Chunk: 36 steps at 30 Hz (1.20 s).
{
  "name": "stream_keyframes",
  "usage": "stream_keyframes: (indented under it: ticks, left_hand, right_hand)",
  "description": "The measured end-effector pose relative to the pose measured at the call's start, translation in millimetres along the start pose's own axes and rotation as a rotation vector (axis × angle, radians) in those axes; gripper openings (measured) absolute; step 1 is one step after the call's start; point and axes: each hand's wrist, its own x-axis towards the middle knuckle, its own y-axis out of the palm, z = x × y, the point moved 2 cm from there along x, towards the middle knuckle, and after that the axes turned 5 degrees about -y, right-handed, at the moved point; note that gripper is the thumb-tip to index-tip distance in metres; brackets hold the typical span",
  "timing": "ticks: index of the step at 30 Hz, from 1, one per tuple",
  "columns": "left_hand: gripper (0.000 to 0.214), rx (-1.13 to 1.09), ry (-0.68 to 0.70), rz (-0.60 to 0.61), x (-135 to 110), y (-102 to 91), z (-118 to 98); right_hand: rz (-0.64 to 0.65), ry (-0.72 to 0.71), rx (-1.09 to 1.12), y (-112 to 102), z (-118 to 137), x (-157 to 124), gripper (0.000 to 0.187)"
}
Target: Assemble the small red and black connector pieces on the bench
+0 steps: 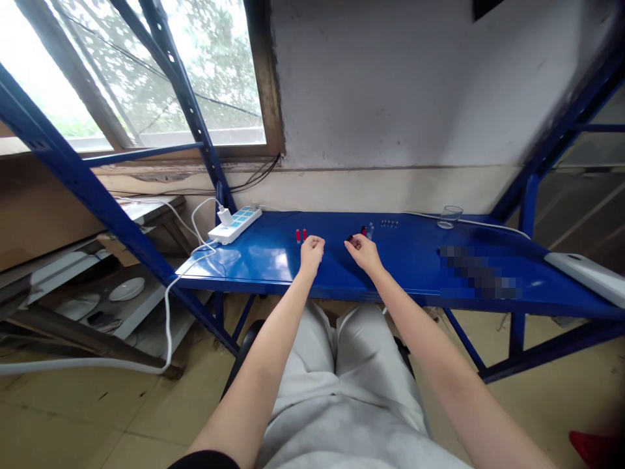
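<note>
My left hand [312,253] is just above the blue table, its fingers closed in a pinch; whatever may be between them is hidden. Right beside it stand two small red-topped pieces [298,235] with pale lower ends. My right hand [365,253] has its thumb and fingers closed on a small black piece [349,239], too small to identify. Behind those fingers a small red and black piece [363,230] shows in part, next to small clear tubes [371,230]. Several tiny light-coloured bits [389,223] lie in a row farther back.
The blue table [410,260] stands against the wall. A white power strip [235,225] with a plugged-in cable lies at its left end. On the right are a clear glass cup [449,217], a pixelated dark object and a white flat object [583,270]. Blue uprights frame both ends.
</note>
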Motion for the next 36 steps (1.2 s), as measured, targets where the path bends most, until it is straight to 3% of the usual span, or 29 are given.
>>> stream_keyframes:
  ticks: [8,16,29,36]
  left_hand:
    - [0.008,0.014,-0.026,0.025,-0.6,1.2,0.2]
    - [0.007,0.056,-0.031,0.040,2.5,2.4,3.3]
    - [0.009,0.068,-0.024,0.067,1.1,1.9,2.7]
    - [0.010,0.066,0.003,0.064,-0.2,2.1,2.7]
  right_hand:
    - [0.237,0.101,-0.181,-19.1,-27.5,19.9,0.020]
    - [0.246,0.210,-0.319,-42.4,-53.1,26.2,0.018]
    - [0.204,0.257,-0.400,-34.4,-54.0,34.2,0.019]
    - [0.245,0.294,-0.439,-34.6,-50.3,34.4,0.019]
